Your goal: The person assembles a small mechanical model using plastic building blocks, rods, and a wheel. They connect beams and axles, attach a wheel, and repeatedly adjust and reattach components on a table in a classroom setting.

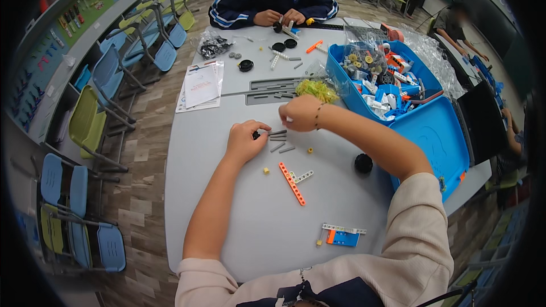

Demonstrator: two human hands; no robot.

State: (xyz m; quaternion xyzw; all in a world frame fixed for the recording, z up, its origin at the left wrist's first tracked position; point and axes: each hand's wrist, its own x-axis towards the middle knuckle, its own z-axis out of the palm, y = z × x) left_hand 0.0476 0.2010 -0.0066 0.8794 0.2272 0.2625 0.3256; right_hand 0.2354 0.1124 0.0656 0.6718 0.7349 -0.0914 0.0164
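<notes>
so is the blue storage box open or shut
Open; the blue storage box is uncovered, with building parts showing inside and a blue lid alongside.

A light-grey worktop (256, 222) carries thin grey rods (278, 147), small yellow cylindrical pieces (266, 171) and a black ridged wheel (363, 163). Toward the near edge lies a blue, orange and white block assembly (344, 238); an orange perforated beam (292, 184) touches a white perforated piece (303, 177). Farther back rest white printed sheets (201, 88) and an open blue plastic bin (431, 84).
</notes>
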